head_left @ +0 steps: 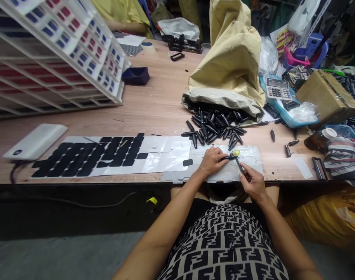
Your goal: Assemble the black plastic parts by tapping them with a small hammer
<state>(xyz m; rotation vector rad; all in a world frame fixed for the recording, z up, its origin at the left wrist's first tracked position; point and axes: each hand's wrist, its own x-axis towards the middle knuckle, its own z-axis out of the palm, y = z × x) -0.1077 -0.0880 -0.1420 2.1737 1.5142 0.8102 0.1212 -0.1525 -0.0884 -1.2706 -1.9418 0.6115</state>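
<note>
My left hand (213,161) is closed on a slim black cylindrical part (225,158), which points right over a pale sheet (250,163) at the table's front edge. My right hand (252,182) grips a thin dark rod-like tool (239,165), tilted up to the left. The tool's upper end meets a small yellow-green round piece (236,153) beside the black part's tip; whether that piece is joined to either one I cannot tell. Just beyond both hands lies a pile of similar black parts (214,126), spilling from the mouth of a tan sack (224,66).
To the left, black rounded pieces (69,159) lie in rows on white sheets (166,155). Further left are a white box-shaped device (37,140) and a large white crate (113,93). A blue tray (294,116), calculator (278,90) and cardboard box (326,95) crowd the right. Another person's sleeve (125,13) shows behind.
</note>
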